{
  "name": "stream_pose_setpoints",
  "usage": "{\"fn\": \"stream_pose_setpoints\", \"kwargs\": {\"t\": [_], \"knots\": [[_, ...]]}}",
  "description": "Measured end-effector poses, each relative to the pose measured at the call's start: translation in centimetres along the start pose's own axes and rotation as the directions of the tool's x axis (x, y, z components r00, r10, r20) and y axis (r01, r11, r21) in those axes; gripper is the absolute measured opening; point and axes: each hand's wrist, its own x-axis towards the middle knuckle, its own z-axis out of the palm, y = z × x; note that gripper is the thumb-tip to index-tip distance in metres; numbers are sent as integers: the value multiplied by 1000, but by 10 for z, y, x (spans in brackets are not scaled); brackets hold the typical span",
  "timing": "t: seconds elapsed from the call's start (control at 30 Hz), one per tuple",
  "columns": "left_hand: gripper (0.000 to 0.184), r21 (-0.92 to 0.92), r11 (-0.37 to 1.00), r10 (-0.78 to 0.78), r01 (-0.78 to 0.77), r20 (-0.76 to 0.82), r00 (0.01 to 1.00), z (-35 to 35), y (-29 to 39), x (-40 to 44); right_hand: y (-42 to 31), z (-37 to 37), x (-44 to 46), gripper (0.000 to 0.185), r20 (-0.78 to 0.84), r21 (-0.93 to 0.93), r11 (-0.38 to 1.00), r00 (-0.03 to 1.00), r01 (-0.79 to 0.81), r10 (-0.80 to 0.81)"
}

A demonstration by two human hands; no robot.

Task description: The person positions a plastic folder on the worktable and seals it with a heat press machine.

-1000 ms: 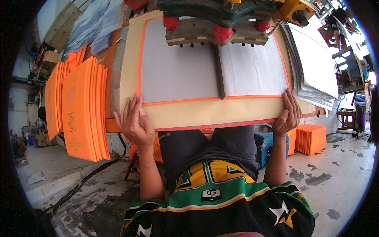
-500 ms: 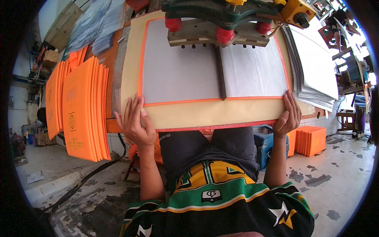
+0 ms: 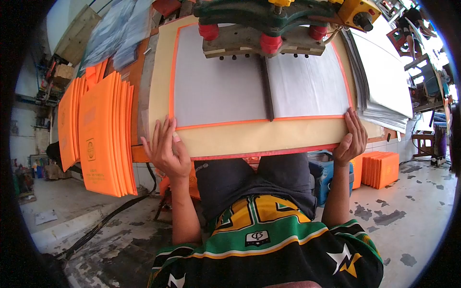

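An open folder cover [image 3: 221, 124] with orange edges lies flat on a cream board [image 3: 259, 140]. Pale translucent sheets [image 3: 221, 86] cover its two halves, and a dark strip [image 3: 268, 91] runs down between them. My left hand [image 3: 168, 151] rests at the near left corner of the cover, fingers stretched and spread. At the near right corner, my right hand [image 3: 351, 139] touches the orange edge with its fingers extended. Above the far part of the cover hangs a press head [image 3: 264, 42] with a metal bar and red fittings, hiding what lies beneath it.
Orange folders [image 3: 103, 139] stand stacked at the left, with clear plastic sleeves [image 3: 117, 33] behind them. White sheets [image 3: 384, 77] are piled at the right. A yellow control box [image 3: 360, 15] sits on the press. More orange folders [image 3: 380, 169] and a blue container [image 3: 322, 175] are below the table.
The view has shifted very slightly. Both hands stay at the near corners, and the cover remains in place under the press head.
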Motion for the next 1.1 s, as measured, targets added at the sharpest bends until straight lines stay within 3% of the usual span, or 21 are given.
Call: {"fn": "stream_pose_setpoints", "kwargs": {"t": [1.1], "knots": [[44,17,1000,3,-3,2,1000,0,-1,-1,1,2,0,57,-13,15,1000,1000,-8,8]]}}
